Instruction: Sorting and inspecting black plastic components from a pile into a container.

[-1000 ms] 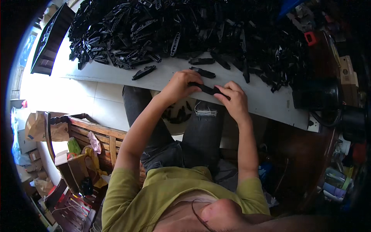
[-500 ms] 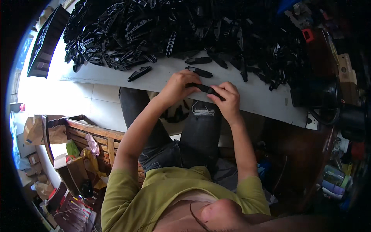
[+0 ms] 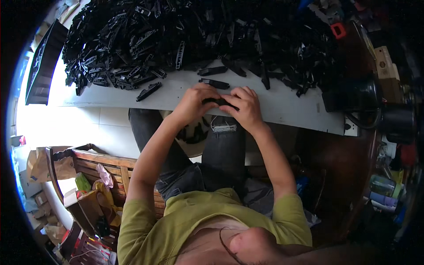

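Between my two hands is a long, narrow black plastic part (image 3: 214, 101), held just over the table's near edge. My left hand (image 3: 197, 100) is closed on its left end with thumb and fingers. My right hand (image 3: 244, 106) is closed on the part farther right, and its fingers reach close to the left hand's fingertips. The fingers cover most of the part, so its details are hidden. Just beyond my hands a similar black part (image 3: 214, 83) lies on the table, with another black part (image 3: 212, 70) behind it. A separate black part (image 3: 149, 91) rests to the left.
A large heap of black plastic parts (image 3: 132, 44) covers the far side of the grey table (image 3: 282, 104). A black crate (image 3: 44, 66) stands at the far left and a black container (image 3: 351, 98) at the right. A wooden bench (image 3: 106, 160) is at left.
My right hand has moved left along the part, closer to my left hand. The whole view has shifted slightly, and both hands still hold the black part.
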A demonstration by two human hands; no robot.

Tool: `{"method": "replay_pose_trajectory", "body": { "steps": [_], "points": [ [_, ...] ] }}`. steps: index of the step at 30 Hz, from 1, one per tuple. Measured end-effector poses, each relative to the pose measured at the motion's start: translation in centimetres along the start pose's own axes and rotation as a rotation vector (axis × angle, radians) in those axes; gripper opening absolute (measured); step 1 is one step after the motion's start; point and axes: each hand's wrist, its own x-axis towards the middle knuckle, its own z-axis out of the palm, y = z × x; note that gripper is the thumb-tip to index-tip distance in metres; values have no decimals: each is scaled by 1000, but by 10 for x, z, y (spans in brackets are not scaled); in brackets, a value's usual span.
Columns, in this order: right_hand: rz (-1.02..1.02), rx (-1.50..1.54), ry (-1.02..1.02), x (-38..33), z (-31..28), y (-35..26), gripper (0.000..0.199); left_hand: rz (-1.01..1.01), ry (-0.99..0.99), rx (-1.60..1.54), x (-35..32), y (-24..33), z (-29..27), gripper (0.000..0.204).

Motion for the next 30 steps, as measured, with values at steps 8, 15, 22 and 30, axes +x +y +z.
{"method": "replay_pose_trajectory", "body": {
  "steps": [8,15,22,30],
  "points": [
    [560,-460,493,-64,-81,111,25,-117,60,116,-23,11,-26,31],
    [780,-411,222,-59,-72,95,18,-23,147,405,7,6,-5,26],
    [320,609,290,-28,-6,-10,27,66,-2,199,2,13,4,25],
    [201,138,99,-26,-17,-3,28,56,2,87,1,2,6,27]
  ]
}}
